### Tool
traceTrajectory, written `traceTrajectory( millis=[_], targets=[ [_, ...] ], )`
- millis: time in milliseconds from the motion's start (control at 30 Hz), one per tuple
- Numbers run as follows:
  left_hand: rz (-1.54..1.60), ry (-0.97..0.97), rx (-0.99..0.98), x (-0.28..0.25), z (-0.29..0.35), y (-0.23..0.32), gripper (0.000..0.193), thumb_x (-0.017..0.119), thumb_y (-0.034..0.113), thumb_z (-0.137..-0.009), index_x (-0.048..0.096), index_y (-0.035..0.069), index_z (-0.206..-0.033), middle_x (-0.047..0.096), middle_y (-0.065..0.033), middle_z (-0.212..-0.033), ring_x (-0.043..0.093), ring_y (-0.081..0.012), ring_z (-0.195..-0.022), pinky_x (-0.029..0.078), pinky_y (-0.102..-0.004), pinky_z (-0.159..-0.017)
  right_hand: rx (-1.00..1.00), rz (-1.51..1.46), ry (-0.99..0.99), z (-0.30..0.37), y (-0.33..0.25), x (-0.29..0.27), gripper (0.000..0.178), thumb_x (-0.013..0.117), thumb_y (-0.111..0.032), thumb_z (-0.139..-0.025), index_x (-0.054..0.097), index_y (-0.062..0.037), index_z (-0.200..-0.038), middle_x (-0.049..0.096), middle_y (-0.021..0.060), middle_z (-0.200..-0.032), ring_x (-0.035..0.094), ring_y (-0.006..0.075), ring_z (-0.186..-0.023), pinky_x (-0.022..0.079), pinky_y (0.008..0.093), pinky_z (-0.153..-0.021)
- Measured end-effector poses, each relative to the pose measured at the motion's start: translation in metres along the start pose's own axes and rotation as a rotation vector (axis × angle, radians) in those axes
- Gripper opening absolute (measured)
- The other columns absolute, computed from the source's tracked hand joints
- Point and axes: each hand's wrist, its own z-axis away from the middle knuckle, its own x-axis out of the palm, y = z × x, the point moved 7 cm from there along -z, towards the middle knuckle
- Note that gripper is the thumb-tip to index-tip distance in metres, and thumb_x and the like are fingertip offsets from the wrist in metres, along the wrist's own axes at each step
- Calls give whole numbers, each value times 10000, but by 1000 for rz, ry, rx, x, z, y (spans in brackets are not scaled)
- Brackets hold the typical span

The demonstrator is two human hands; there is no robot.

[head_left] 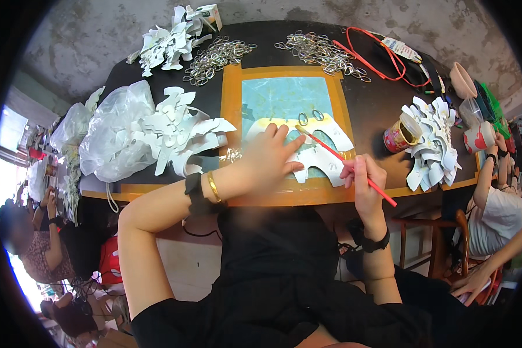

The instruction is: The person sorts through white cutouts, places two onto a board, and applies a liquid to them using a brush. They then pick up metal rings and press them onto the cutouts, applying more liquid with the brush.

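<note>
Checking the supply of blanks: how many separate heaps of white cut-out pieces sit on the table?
3: one heap at the far left edge, one beside the plastic bag on the left, one at the right by the can. More may hide inside the bag.

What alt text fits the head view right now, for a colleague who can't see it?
The left hand presses a white card cut-out flat on a blue mat while the right hand holds a thin red brush with its tip on the cut-out. Stacks of white cut-outs and piles of metal rings surround the mat.
</note>
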Motion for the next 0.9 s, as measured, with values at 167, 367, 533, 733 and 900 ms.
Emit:
traceTrajectory(
  millis=[167, 367, 533, 733, 900],
  targets=[
    [-7, -3, -4, -1, -1, 0, 629, 663, 469, -890, 547, 140, -1413, 510, -153, -1093, 504, -326, -1036, 489, -419, -865, 13, 3, 0, 1, -6, -9, 351, 438, -149, -1066, 650, 65, -885, 625, 85, -706, 540, 96, -553, 433, 232, -534],
    [-28, -10, -7, -3, -1, 1, 618, 663, 465, -890, 548, 148, -1408, 513, -149, -1093, 510, -323, -1040, 492, -419, -856, -19, 44, -32, -3, -8, -3, 354, 440, -157, -1068, 649, 62, -883, 615, 81, -690, 533, 96, -549, 425, 231, -531],
    [-51, -26, -9, -1, -3, 1, 615, 664, 473, -886, 553, 156, -1402, 523, -149, -1105, 516, -321, -1037, 491, -421, -848, -15, 107, -6, -4, -9, -23, 350, 445, -153, -1065, 651, 59, -878, 613, 76, -687, 527, 91, -544, 422, 228, -527],
    [-41, -14, 12, -1, -4, 0, 617, 670, 484, -879, 563, 149, -1387, 543, -159, -1090, 529, -327, -1037, 490, -425, -851, -37, 134, 154, 6, -15, -55, 330, 456, -147, -1051, 648, 49, -867, 620, 69, -692, 510, 81, -530, 395, 223, -507],
    [-55, -111, -15, -5, -9, 4, 620, 690, 457, -872, 568, 88, -1354, 567, -170, -1084, 546, -341, -1025, 497, -415, -863, -253, 58, 303, 13, -13, -61, 283, 434, -129, -1045, 632, 44, -939, 646, 108, -782, 539, 109, -569, 426, 234, -553]
  ],
)
